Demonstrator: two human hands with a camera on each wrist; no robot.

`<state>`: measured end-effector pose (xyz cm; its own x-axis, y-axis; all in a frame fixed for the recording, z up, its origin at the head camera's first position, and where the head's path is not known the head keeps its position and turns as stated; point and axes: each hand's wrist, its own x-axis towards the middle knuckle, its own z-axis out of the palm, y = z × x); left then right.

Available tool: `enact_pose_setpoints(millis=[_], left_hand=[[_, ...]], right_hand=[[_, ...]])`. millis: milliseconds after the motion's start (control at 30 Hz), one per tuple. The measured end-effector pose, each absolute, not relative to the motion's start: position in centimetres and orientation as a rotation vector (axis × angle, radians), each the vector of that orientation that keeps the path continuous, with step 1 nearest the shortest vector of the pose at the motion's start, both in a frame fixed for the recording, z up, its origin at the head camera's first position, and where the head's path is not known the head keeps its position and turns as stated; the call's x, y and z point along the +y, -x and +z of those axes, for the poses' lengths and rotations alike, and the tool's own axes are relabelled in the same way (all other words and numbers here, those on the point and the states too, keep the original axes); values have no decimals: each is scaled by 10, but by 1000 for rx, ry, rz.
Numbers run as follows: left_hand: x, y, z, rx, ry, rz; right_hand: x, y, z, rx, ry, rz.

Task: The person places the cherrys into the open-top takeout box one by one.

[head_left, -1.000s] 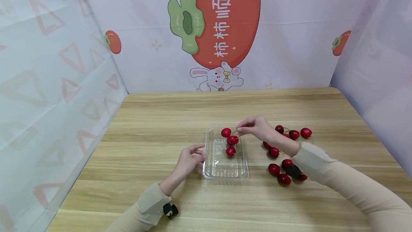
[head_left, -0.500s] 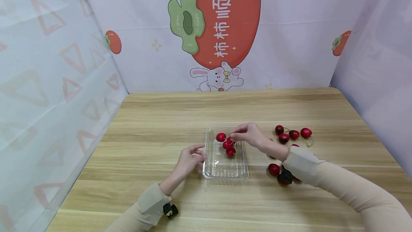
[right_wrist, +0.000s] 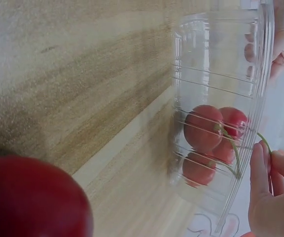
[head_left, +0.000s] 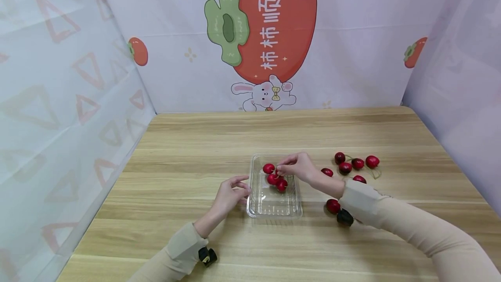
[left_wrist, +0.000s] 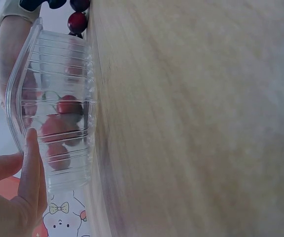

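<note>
A clear plastic tray (head_left: 260,207) sits on the wooden table. My right hand (head_left: 294,166) hangs over its far right part and pinches the green stems of a bunch of three red cherries (head_left: 275,177), which lie low inside the tray (right_wrist: 216,59). The cherries (right_wrist: 208,129) show through the clear wall with their stems (right_wrist: 233,148) leading up to my fingers. My left hand (head_left: 232,191) touches the tray's left rim with relaxed fingers (left_wrist: 31,168); the tray (left_wrist: 33,64) stands right before them.
Several loose red cherries (head_left: 354,163) lie on the table right of the tray, more (head_left: 333,206) by my right forearm, one dark (head_left: 345,217). A cartoon backdrop and plastic sheets wall in the table on three sides.
My right hand has moved left and down, lowering the cherry bunch from above the tray's far edge into the tray. The left hand has stayed at the rim.
</note>
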<state>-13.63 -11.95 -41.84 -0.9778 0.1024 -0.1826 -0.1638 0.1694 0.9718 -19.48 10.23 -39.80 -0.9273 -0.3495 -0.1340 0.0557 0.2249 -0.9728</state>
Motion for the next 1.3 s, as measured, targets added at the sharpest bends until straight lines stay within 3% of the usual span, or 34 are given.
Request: enact_pose_setpoints(millis=[800,1300], left_hand=[[-118,136,-419,2228,56,1906],[-118,137,-420,2244,62,1893]], right_hand=[[102,195,-403,2334,239,-1562],[115,190,-399,2292,441,-1587]])
